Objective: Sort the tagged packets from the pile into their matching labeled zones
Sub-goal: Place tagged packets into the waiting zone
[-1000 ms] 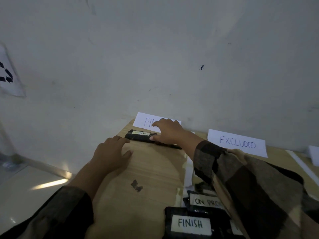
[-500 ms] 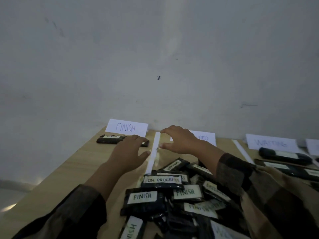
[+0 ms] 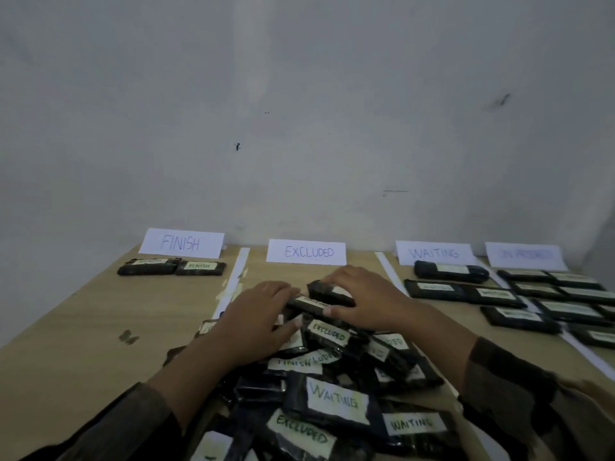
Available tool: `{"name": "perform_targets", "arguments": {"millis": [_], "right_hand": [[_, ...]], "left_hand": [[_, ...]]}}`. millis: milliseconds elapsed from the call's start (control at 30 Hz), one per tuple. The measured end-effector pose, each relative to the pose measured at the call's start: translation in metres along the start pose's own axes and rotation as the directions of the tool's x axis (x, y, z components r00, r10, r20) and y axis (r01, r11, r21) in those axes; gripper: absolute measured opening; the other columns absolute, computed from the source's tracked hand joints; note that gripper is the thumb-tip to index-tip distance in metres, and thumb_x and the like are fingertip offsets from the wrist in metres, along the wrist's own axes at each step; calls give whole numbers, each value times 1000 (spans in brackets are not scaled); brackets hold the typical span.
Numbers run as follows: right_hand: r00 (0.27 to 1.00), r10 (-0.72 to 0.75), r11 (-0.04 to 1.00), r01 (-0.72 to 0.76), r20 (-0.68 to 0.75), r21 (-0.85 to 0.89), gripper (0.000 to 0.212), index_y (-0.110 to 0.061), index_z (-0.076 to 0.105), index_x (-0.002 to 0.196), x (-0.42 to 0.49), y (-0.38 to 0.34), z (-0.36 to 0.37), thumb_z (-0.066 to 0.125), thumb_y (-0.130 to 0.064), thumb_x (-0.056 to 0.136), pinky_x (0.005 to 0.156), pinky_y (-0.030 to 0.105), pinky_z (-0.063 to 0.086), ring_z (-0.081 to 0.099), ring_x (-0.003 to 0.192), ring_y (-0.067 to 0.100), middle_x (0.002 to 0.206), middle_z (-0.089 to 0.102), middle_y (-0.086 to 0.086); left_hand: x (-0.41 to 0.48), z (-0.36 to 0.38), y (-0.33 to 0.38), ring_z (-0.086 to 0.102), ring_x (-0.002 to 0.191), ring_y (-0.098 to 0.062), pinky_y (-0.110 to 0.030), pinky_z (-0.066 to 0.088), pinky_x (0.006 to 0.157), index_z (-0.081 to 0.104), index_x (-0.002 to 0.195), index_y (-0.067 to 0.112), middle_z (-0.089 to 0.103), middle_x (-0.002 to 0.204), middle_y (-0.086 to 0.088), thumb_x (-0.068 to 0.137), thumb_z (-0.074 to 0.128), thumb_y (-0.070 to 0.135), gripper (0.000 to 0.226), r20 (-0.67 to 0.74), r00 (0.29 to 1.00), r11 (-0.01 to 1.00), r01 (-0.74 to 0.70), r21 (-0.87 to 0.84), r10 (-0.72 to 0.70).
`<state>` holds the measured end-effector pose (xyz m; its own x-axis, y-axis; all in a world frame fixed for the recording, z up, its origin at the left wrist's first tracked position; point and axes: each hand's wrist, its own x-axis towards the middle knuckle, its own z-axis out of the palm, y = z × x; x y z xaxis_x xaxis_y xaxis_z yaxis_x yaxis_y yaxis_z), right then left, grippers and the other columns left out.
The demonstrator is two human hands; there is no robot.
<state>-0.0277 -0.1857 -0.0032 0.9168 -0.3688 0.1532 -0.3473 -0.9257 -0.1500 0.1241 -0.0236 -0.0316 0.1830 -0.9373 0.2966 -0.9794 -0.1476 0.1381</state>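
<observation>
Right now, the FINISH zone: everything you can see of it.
The FINISH zone is the leftmost strip of the pale wood table, bounded on its right by a white tape line. A white card handwritten FINISH stands at the wall. Below it lie two dark packets, end to end, touching, each with a pale tag. Neither hand touches it.

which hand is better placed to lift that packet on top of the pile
Right. The right hand already curls over the top packet, while the left hand lies flatter beside it on the pile.

a heap of black tagged packets [image 3: 319, 387] lies at the wooden table's [image 3: 66, 327] near edge, four white paper signs [image 3: 306, 251] along its far edge.
</observation>
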Motion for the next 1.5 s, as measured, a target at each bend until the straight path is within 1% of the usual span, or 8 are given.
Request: {"name": "perform_targets", "arguments": {"millis": [200, 333, 600, 800, 1067, 1300, 1433, 1500], "right_hand": [[999, 26, 1000, -26, 26, -17, 59, -30, 41, 138, -39, 15, 12, 54, -54, 87, 101, 31, 36, 40, 124, 15, 137, 43, -7], [998, 51, 999, -51, 19, -6, 59, -30, 43, 138, -52, 15, 25, 53, -57, 86, 105, 31, 31, 38, 128, 13, 139, 43, -8], [990, 132, 989, -128, -48, 78, 50, -33, 53, 129, -60, 10, 45, 53, -58, 85, 107, 32, 20, 39, 125, 8, 135, 44, -12], [971, 231, 902, -191, -58, 388, 38, -35, 57, 115, -65, 9, 52, 71, -40, 80, 95, 30, 43, 51, 112, 9, 119, 49, -15], [980, 200, 835, -180, 18, 520, 32, -45, 57, 101, -71, 19, 47, 75, -34, 78, 93, 25, 42, 51, 108, 5, 111, 51, -17], [973, 224, 781, -149, -49, 606, 11, -43, 62, 89, -67, 21, 41, 68, -36, 84, 84, 21, 46, 57, 95, -3, 100, 62, -17], [911, 292, 927, -196, -291, 319, 24, -34, 62, 106, -50, 33, 44, 63, -43, 84, 90, 31, 38, 51, 105, 8, 110, 57, -13], [896, 332, 935, -270, -297, 229, 34, -31, 57, 119, -41, 39, 44, 57, -46, 88, 94, 32, 33, 46, 115, 11, 121, 53, -11]], "left_hand": [[-5, 15, 26, 28, 137, -8, -25, 26, 110, 30, 145, 29, 33, 149, 9, 76, 14, 67, 80, 109, 991, 997, -71, -31, 74], [-3, 21, 35, 24, 139, -8, -25, 23, 110, 26, 147, 30, 27, 153, 9, 93, 32, 53, 59, 165, 983, 996, -81, -32, 85], [2, 29, 31, 34, 130, -6, -24, 33, 104, 38, 140, 33, 39, 141, 14, 91, 46, 48, 52, 121, 990, 990, -50, -133, 66], [11, 32, 27, 41, 124, -13, -30, 36, 103, 49, 131, 32, 50, 132, 11, 88, 60, 31, 44, -17, 999, 989, 34, -145, -37], [15, 36, 22, 49, 90, 0, -17, 38, 79, 62, 110, 36, 57, 114, 16, 84, 67, 33, 27, 70, 990, 964, 138, -225, -126], [15, 34, 19, 56, 100, -7, -22, 41, 83, 65, 111, 37, 63, 112, 13, 84, 66, 38, 26, 126, 986, 964, 139, -228, -112], [17, 32, 21, 57, 110, -9, -28, 42, 95, 62, 121, 32, 65, 120, 9, 89, 59, 40, 33, 160, 984, 981, 102, -164, -75], [18, 32, 23, 57, 112, -10, -30, 42, 98, 61, 123, 32, 65, 120, 9, 90, 58, 40, 34, 162, 985, 985, 86, -147, -62]]}}
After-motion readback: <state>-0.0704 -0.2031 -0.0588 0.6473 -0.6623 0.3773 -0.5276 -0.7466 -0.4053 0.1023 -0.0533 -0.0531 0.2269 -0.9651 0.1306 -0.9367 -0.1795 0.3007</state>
